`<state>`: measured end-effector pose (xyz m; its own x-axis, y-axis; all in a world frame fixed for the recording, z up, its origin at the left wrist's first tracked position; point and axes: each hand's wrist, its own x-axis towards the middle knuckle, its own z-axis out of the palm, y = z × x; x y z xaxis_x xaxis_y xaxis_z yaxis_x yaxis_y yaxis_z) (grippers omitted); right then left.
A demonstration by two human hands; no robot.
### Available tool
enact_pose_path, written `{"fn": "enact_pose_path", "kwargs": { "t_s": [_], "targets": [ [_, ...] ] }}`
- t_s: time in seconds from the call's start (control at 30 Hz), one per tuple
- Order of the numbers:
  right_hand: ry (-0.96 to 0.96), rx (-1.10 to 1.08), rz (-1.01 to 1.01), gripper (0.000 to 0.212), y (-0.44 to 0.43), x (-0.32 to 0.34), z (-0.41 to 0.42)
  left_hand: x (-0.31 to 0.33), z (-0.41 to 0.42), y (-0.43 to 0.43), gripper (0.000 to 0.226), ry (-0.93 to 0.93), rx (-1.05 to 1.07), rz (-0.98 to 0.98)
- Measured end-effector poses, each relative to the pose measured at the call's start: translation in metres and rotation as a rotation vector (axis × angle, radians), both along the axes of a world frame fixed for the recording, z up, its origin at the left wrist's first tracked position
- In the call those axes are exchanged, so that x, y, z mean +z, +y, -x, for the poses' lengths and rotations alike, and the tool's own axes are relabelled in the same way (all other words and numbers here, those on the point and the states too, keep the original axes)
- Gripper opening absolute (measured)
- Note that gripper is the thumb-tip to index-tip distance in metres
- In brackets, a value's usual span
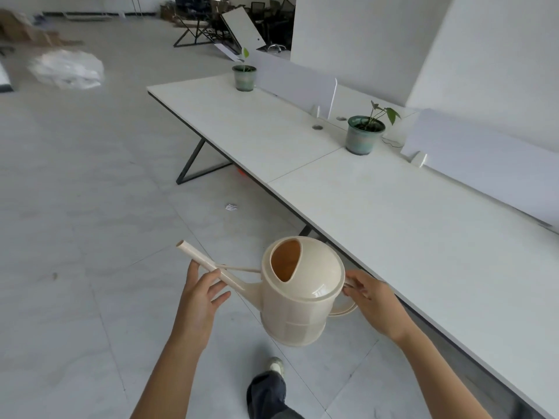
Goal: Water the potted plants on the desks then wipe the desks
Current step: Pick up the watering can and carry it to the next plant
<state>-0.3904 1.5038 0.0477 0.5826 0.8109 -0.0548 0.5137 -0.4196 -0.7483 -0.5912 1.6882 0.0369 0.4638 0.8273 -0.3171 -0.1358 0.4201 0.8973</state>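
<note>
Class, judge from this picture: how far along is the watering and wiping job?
Done: nothing that shows. In hand: the right grip holds the can by its handle, the left grip touches the spout, above the floor. Left: the near pot and far pot to water, the desks to wipe.

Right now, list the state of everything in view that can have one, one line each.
watering can: upright, held above the floor, fill opening uncovered.
left hand: fairly straight fingers supporting the spout.
right hand: gripping the can's handle.
near potted plant: upright on the desk.
far potted plant: upright at the desk's far end.
desk: bare where it shows; wet or dry cannot be told.
</note>
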Motion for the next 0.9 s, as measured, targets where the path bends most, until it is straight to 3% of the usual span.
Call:
{"fn": "enact_pose_path", "kwargs": {
  "t_s": [0.1, 0.23, 0.37, 0.53, 0.7, 0.83, 0.9],
  "targets": [
    [0.045, -0.018, -0.038, 0.031, 0.047, -0.006, -0.029, -0.001, -0.027, 0.046, 0.054, 0.02, -0.002, -0.025],
    [0.063, 0.004, -0.087, 0.016, 0.116, -0.013, -0.072, 0.004, -0.062, 0.109, 0.054, 0.02, 0.039, -0.044],
    [0.083, 0.046, -0.104, 0.033, 0.181, -0.009, -0.105, 0.009, -0.092, 0.167, 0.055, 0.008, 0.098, -0.05],
    [0.077, 0.04, -0.092, 0.035, 0.24, -0.009, -0.135, 0.008, -0.124, 0.227, 0.052, -0.004, 0.104, -0.028],
    [0.066, -0.018, -0.081, 0.038, 0.293, -0.012, -0.165, 0.004, -0.166, 0.294, 0.049, -0.035, 0.032, -0.039],
    [0.054, -0.163, -0.099, 0.037, 0.327, -0.012, -0.184, 0.001, -0.214, 0.35, 0.03, -0.055, -0.127, -0.066],
    [0.049, -0.242, -0.116, 0.035, 0.344, -0.007, -0.19, 0.001, -0.237, 0.381, 0.031, -0.056, -0.215, -0.088]
  ]
}}
